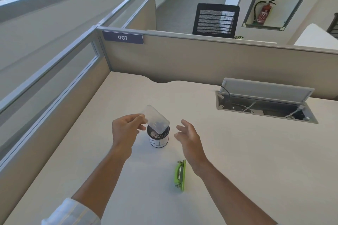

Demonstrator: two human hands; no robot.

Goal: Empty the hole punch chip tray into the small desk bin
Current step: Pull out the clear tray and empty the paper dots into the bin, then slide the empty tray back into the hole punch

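Clear plastic chip tray (157, 121) pinched in left hand (126, 129), tilted over small desk bin (158, 138) to spill chips. Right hand (188, 136) spread, empty, beside bin.

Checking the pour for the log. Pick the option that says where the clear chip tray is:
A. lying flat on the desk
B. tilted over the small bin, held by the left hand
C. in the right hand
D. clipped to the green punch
B: the left hand pinches the clear chip tray, tilted over the mouth of the small bin; the right hand is open and empty.
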